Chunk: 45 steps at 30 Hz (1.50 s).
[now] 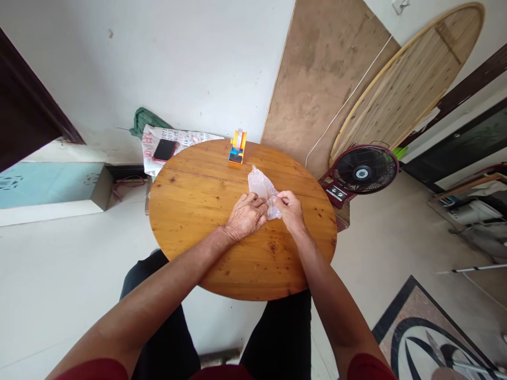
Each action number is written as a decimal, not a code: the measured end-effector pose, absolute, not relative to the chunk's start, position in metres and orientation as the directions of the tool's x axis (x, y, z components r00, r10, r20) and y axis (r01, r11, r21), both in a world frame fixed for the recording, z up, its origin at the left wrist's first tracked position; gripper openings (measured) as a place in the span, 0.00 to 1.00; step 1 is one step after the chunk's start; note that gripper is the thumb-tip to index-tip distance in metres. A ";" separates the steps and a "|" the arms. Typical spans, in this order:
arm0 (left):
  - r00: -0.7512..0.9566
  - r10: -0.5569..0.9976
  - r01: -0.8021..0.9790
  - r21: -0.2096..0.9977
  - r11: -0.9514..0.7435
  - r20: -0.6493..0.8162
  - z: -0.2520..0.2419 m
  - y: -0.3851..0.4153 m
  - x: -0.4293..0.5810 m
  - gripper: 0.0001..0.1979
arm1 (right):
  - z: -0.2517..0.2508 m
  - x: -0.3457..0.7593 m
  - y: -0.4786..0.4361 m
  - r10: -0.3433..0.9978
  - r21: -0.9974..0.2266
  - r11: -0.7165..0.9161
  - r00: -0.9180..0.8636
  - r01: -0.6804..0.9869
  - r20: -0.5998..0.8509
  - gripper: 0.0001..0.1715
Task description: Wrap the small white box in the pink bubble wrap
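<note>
A crumpled clear plastic bag (pixel 261 186) lies on the round wooden table (pixel 198 195), a little right of its middle. My left hand (pixel 246 215) is closed, its fingers pinching the near left edge of the bag. My right hand (pixel 290 210) is closed too, pinching the near right edge. The two hands almost touch, and the bag's near end is hidden between them. The far end of the bag rests on the tabletop.
A small orange and blue object (pixel 237 148) stands at the table's far edge. A dark phone (pixel 164 150) lies on printed paper (pixel 186 138) beyond the table. A floor fan (pixel 362 171) stands to the right. Wooden boards (pixel 325 68) lean on the wall.
</note>
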State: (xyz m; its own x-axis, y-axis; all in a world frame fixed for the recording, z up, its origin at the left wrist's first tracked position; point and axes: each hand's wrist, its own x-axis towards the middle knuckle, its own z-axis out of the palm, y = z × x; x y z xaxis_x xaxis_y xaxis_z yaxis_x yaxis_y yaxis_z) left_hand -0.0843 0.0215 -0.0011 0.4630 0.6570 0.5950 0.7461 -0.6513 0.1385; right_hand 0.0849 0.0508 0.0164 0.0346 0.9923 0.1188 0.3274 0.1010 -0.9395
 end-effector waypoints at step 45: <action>0.110 0.988 0.834 0.531 -0.151 0.110 0.049 0.041 -0.072 0.09 | 0.050 0.083 0.053 0.808 -0.652 0.477 -0.586 0.589 0.062 0.53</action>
State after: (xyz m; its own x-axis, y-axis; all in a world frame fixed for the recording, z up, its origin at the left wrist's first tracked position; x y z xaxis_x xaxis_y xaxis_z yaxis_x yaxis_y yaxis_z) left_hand -0.0723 0.0413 0.0490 0.1095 0.9879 0.1098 0.8340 -0.1515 0.5306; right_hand 0.0827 0.0527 0.0504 -0.5862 0.8078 0.0621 0.5887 0.4774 -0.6524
